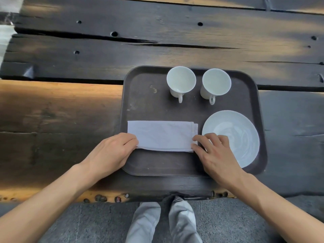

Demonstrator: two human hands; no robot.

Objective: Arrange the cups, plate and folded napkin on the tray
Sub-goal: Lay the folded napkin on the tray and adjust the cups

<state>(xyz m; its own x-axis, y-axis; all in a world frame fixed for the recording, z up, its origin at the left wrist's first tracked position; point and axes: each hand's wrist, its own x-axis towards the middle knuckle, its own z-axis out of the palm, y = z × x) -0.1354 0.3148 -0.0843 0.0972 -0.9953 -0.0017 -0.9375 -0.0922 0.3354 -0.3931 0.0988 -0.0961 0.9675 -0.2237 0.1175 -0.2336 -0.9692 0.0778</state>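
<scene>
White: two cups [181, 81] [216, 83], one plate [235, 127], napkin [161, 135]

Napkin [163, 135], pinched between left grip [112, 151] and right grip [215, 153], was white woven cloth, matt, lightly creased, with a stitched hem at the right-grip end. Tray [149, 106] under both grips looked like dark brown plastic, matt, scuffed, with pale smudges beyond the left grip. Plate [245, 137] just beside the right grip was white glazed ceramic, glossy and smooth. Left cup [181, 79] and right cup [216, 81] beyond the grips had the same glaze. Tabletop [70, 106] was rough weathered wood, cracked, matt.
</scene>
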